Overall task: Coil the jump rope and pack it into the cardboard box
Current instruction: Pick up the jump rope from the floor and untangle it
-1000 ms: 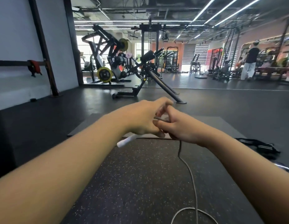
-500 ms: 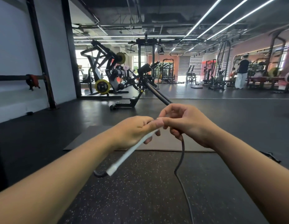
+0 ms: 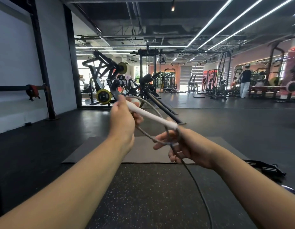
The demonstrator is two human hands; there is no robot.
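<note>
My left hand point(image 3: 122, 120) grips the white handle of the jump rope point(image 3: 151, 115), which slants down to the right at chest height. A grey loop of the jump rope's cord point(image 3: 153, 107) arcs above and below the handle. My right hand point(image 3: 188, 147) pinches the cord where the loop closes, just under the handle's lower end. From there the cord point(image 3: 198, 185) drops down to the floor and out of the bottom of the view. No cardboard box is in view.
A grey mat point(image 3: 143, 154) lies on the black speckled floor point(image 3: 151, 195) ahead. A black striped strap point(image 3: 265, 168) lies at the right. Weight machines point(image 3: 110, 80) stand beyond, and a person point(image 3: 245, 83) stands far right.
My hands have moved apart and up. The handle swung from pointing down-left to slanting down-right, and a loop of cord has formed between my hands. The camera tilted upward.
</note>
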